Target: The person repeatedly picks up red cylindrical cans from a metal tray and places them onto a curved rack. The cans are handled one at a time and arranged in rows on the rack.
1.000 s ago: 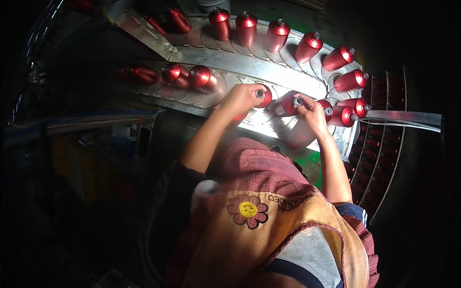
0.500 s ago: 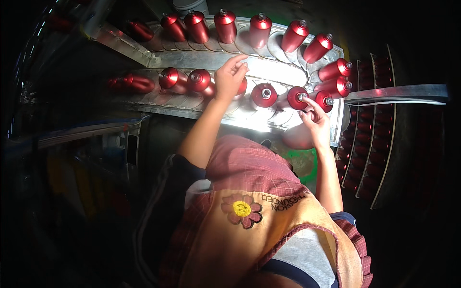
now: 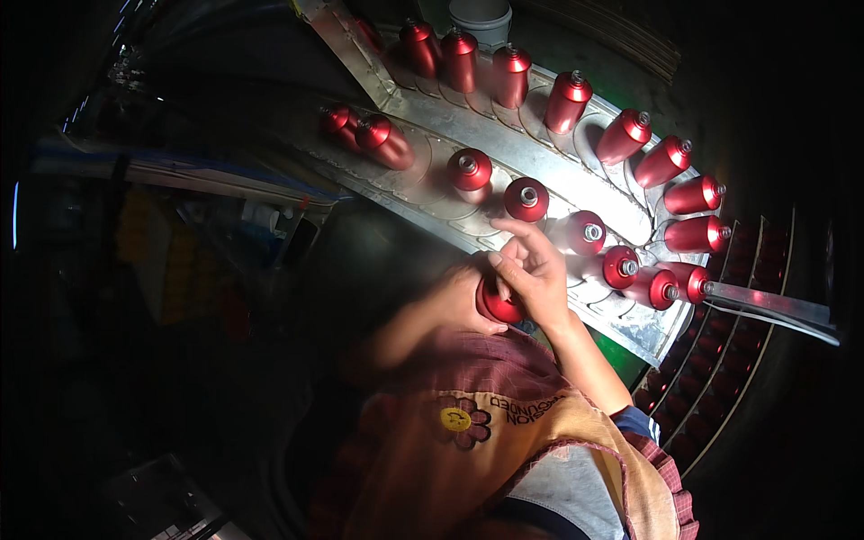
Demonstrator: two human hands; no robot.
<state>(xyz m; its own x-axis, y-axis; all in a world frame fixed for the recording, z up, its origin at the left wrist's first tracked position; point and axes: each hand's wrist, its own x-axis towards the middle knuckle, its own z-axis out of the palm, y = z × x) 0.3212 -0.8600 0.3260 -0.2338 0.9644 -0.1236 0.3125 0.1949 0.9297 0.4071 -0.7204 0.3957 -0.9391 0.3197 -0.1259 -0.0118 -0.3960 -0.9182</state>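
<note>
Close to my apron, a red metallic bottle [image 3: 498,304] is in my left hand [image 3: 457,304], its fingers closed round the side. My right hand [image 3: 537,274] hovers over the same bottle, partly covering it. Its index finger is stretched out toward the conveyor and its thumb stands apart; the lower fingers are curled by the bottle, and contact is hard to make out. Just beyond that fingertip, a red bottle with a bare neck [image 3: 526,199] stands on the conveyor [image 3: 454,229]. Another red bottle [image 3: 585,232] stands to its right.
More red bottles [image 3: 567,103] line the conveyor's far side and its curved right end. A metal guide rail [image 3: 769,301] juts out at the right. Racks of red bottles [image 3: 711,387] stand lower right. A white bucket [image 3: 481,20] is at the back.
My left hand has come back from over the conveyor and now grips a bottle near my apron. My right hand has left the conveyor bottle and moved left and nearer. The view has turned.
</note>
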